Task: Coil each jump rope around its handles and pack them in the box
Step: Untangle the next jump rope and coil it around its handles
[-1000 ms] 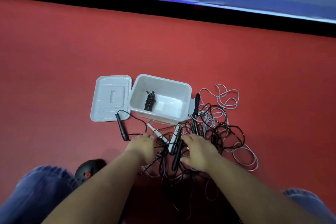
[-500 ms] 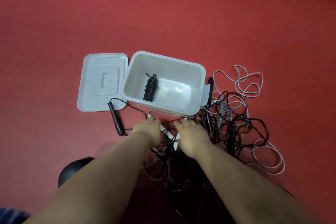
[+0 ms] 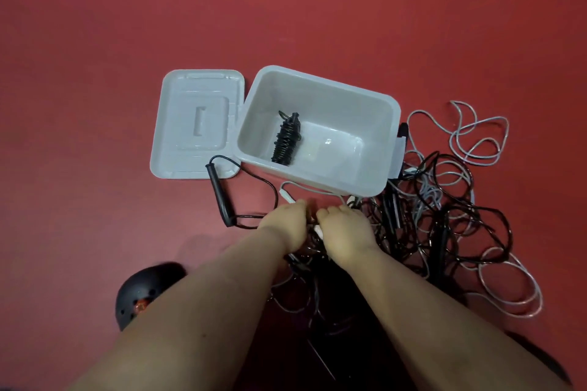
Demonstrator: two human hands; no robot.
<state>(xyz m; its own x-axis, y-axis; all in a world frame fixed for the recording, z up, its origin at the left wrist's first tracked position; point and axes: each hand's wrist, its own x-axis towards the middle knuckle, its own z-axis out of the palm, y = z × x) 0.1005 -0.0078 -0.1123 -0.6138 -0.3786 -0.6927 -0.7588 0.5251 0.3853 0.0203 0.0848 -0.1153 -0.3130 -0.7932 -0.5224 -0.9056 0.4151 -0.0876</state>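
both hands have slid up the pile toward the box since a second ago. left hand [image 3: 287, 224] and right hand [image 3: 344, 232] now meet, fingers curled down into the ropes [image 3: 438, 216]; what they hold, can't tell. looks like picking out the next rope; next, free its handles. beyond the hands, box [image 3: 317, 79] holds one coiled rope [image 3: 286, 140], long axis pointing away.

No readable text, label, brand, number or sign shows on anything here.
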